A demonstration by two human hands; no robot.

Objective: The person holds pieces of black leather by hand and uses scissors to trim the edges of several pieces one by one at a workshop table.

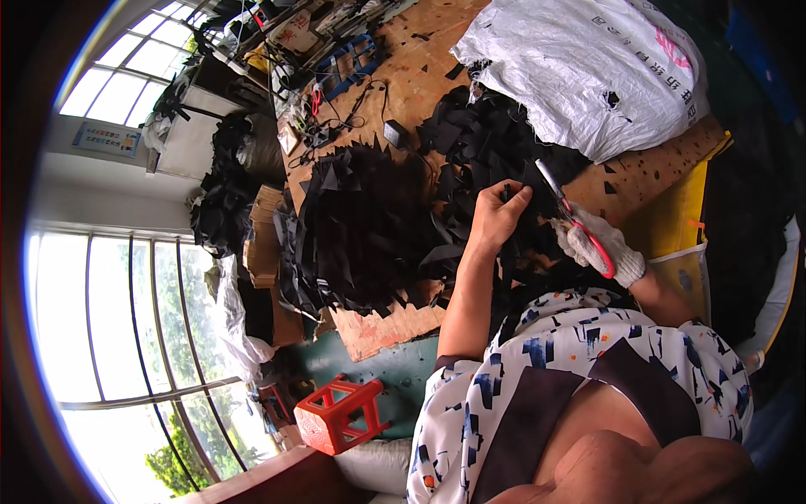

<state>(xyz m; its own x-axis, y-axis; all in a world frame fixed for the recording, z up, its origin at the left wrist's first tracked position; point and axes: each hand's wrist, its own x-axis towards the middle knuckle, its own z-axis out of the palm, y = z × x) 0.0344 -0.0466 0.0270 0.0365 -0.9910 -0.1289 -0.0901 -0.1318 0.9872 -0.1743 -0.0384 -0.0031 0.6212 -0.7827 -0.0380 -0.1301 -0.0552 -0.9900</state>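
Note:
My bare left hand (pixel 498 208) pinches a piece of black fabric (pixel 507 190) at the front of a dark heap of cut pieces (pixel 470 134) on the wooden table (pixel 416 46). To its right, my right hand (pixel 598 248), in a pale knit glove, grips red-handled scissors (pixel 554 189). Their metal blades point up and away from me, just right of the left hand. A larger mound of black pieces (pixel 361 223) lies left of my hands.
A white woven sack (pixel 579 76) lies at the back right, above a yellow surface (pixel 676 210). Wires, a black adapter (pixel 395 132) and a blue plastic item (pixel 348 67) sit at the back left. A red stool (pixel 336 416) stands on the green floor (pixel 403 378) at lower left.

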